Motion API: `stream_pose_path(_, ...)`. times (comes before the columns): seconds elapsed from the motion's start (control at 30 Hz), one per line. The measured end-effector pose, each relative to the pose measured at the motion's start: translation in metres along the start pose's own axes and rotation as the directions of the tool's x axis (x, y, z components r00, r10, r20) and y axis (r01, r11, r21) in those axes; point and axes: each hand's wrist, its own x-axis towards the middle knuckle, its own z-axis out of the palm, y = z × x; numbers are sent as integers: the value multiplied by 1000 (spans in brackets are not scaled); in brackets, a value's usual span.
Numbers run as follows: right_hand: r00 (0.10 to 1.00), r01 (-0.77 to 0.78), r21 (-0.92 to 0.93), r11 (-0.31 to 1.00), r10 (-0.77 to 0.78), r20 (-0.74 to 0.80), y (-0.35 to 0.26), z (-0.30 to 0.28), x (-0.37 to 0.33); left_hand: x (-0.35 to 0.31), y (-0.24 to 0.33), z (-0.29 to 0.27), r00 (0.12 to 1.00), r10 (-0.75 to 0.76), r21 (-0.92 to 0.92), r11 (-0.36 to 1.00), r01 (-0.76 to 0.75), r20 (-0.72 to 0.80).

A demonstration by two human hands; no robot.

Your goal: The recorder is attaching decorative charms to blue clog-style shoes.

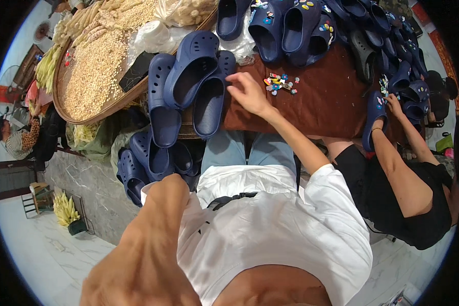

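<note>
My right hand [249, 94] reaches over the brown cloth, fingers apart. Its fingertips are at the edge of a navy clog [209, 109]; whether they touch it I cannot tell. Beside that clog, a holed navy clog [193, 66] leans over another navy clog [164, 115]. Small colourful shoe charms [282, 84] lie in a loose heap to the right of my hand. My left arm is bent up close to the camera, with the wrist and back of my left hand [137, 275] filling the lower left. Its fingers are out of sight.
A round woven tray [86, 121] of pale kernels and cobs stands at the left. More navy clogs [153, 158] sit low by my knees. Charm-decorated clogs [301, 30] crowd the far side. At the right, a co-worker's hands [380, 122] handle a clog with charms.
</note>
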Motion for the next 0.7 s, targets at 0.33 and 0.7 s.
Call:
stream_pose_path(0.33, 952, 305, -242, 921, -298, 66, -70, 55, 36, -16, 24, 12, 959, -131, 288, 956, 55, 252)
stream_pose_path(0.7, 954, 294, -29, 955, -296, -59, -85, 70, 20, -47, 10, 14, 929, -34, 783, 549, -291, 369)
